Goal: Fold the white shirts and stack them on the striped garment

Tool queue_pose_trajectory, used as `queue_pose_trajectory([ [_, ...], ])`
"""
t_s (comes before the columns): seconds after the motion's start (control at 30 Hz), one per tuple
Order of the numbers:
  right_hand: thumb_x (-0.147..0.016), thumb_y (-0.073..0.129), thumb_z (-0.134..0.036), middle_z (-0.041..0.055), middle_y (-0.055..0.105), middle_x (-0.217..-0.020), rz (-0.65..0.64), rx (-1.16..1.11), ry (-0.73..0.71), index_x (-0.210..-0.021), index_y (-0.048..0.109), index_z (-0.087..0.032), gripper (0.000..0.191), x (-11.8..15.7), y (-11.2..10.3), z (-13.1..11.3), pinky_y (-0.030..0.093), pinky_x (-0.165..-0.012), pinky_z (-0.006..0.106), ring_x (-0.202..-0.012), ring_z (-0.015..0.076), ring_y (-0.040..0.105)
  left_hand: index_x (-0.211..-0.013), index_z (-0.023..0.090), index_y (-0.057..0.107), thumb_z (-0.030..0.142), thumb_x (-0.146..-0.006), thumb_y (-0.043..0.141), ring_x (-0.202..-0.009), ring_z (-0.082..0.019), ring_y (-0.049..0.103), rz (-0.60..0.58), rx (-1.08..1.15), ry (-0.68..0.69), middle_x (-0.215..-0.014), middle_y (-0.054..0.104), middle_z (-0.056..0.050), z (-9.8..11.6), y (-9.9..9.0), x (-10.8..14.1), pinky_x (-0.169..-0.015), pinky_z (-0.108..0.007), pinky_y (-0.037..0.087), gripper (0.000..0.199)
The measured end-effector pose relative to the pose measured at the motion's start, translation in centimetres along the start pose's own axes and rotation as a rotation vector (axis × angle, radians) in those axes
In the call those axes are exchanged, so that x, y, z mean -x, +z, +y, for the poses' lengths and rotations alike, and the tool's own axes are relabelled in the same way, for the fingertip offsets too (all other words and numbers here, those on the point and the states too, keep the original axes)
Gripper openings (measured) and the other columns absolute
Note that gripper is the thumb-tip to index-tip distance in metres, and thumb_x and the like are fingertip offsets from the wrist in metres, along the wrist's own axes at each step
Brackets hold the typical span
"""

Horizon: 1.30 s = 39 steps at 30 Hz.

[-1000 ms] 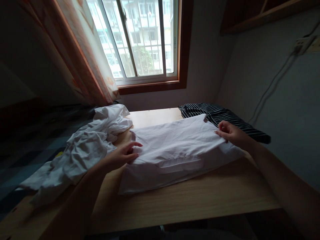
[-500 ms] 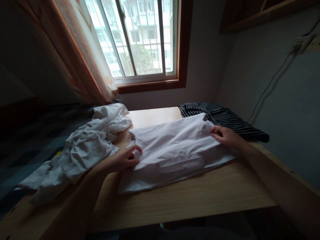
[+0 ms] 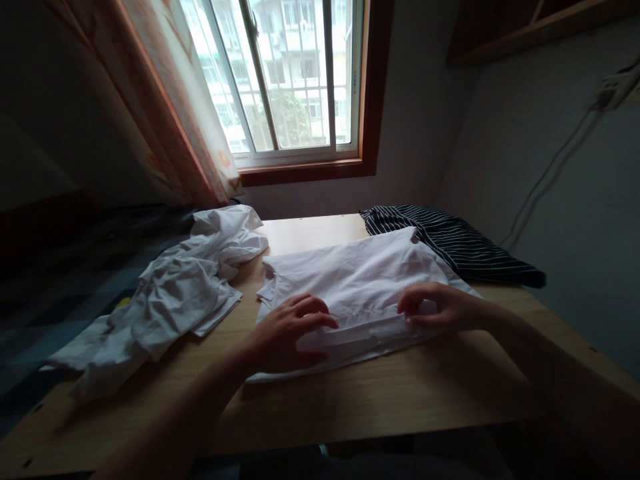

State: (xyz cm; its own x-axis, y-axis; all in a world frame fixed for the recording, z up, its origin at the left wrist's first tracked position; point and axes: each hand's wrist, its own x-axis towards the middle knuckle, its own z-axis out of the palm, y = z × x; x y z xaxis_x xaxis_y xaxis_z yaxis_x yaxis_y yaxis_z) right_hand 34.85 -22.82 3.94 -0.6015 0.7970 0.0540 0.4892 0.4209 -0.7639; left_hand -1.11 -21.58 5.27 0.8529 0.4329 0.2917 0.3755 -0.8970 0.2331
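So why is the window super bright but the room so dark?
In the head view, the window glares nearly white and is probably the main light; in the head view too, the table shines palest at its far end; again in the head view, the left hand and right hand look shadowy, and the corners are murky.

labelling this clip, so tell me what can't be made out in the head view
All in the head view:
Right hand: too dark to tell whether its grip pinches the flat white garment.
Left hand: its thumb is blurred in shadow.
Yellow patch: too small to name, beside the crumpled white cloth.
Wooden shelf: cut off by the top edge.
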Motion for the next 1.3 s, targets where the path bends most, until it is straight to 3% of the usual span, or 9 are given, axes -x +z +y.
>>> queue_pose_trajectory([
  [0.13, -0.082, 0.072, -0.041, 0.0048, 0.067, -0.101, -0.053, 0.023, 0.022, -0.104, 0.066, -0.020, 0.031, 0.1, 0.0, -0.2, 0.051, -0.080, 0.029, -0.090, 0.0186, 0.062, -0.120, 0.028, 0.065, 0.011, -0.080, 0.062, -0.109, -0.021, 0.058, -0.061, -0.100, 0.022, -0.119, 0.065, -0.005, -0.2, 0.5, 0.3, -0.102, -0.036, 0.044, 0.043],
  [0.23, -0.081, 0.070, -0.033, 0.0052, 0.063, -0.104, -0.067, 0.093, -0.013, -0.106, 0.065, -0.020, 0.028, 0.0, 0.1, -0.3, 0.050, -0.083, 0.029, -0.093, 0.0190, 0.059, -0.121, 0.027, 0.064, 0.005, -0.080, 0.056, -0.113, -0.022, 0.056, -0.041, -0.205, 0.025, -0.123, 0.065, -0.005, -0.7, 1.0, 0.4, -0.104, -0.036, 0.042, 0.047],
  [0.4, -0.079, 0.061, -0.016, 0.0057, 0.061, -0.107, -0.123, 0.148, -0.059, -0.101, 0.066, -0.020, 0.023, -0.3, 0.4, -1.0, 0.046, -0.090, 0.030, -0.101, 0.0202, 0.057, -0.116, 0.025, 0.066, 0.008, -0.090, 0.053, -0.110, -0.021, 0.057, -0.020, -0.329, 0.084, -0.119, 0.068, -0.005, -1.6, 1.9, 0.3, -0.101, -0.036, 0.042, 0.034],
  [0.73, -0.075, 0.061, -0.007, 0.0055, 0.064, -0.107, -0.097, 0.324, -0.091, -0.099, 0.068, -0.020, 0.029, -0.3, 0.6, -0.4, 0.043, -0.092, 0.033, -0.103, 0.0218, 0.055, -0.111, 0.024, 0.066, 0.016, -0.095, 0.053, -0.107, -0.021, 0.059, -0.059, -0.332, 0.090, -0.117, 0.069, -0.005, -2.0, 2.2, 0.0, -0.094, -0.034, 0.048, 0.022],
  [0.9, -0.084, 0.064, -0.015, 0.0061, 0.066, -0.103, -0.037, 0.400, -0.135, -0.101, 0.072, -0.022, 0.020, -0.4, 0.6, 0.3, 0.044, -0.088, 0.032, -0.097, 0.0210, 0.057, -0.105, 0.023, 0.066, 0.015, -0.092, 0.055, -0.100, -0.019, 0.063, -0.034, -0.357, 0.085, -0.110, 0.071, -0.004, -2.0, 2.1, -0.1, -0.086, -0.032, 0.050, 0.019],
  [1.13, -0.089, 0.059, -0.017, 0.0069, 0.069, -0.095, 0.012, 0.417, -0.220, -0.097, 0.074, -0.021, 0.017, -0.7, 0.4, 2.2, 0.047, -0.084, 0.031, -0.091, 0.0194, 0.061, -0.116, 0.024, 0.061, 0.017, -0.092, 0.053, -0.082, -0.014, 0.068, 0.135, -0.371, 0.080, -0.103, 0.072, -0.001, -1.6, 2.2, 0.0, -0.069, -0.025, 0.052, 0.027],
  [1.3, -0.088, 0.060, -0.022, 0.0078, 0.067, -0.094, 0.050, 0.351, -0.200, -0.094, 0.072, -0.019, 0.013, -0.3, -0.2, 1.3, 0.048, -0.083, 0.032, -0.091, 0.0201, 0.061, -0.095, 0.024, 0.063, 0.019, -0.094, 0.050, -0.075, -0.011, 0.066, 0.150, -0.343, 0.167, -0.094, 0.073, 0.003, -1.0, 1.6, -0.1, -0.066, -0.022, 0.050, 0.014],
])
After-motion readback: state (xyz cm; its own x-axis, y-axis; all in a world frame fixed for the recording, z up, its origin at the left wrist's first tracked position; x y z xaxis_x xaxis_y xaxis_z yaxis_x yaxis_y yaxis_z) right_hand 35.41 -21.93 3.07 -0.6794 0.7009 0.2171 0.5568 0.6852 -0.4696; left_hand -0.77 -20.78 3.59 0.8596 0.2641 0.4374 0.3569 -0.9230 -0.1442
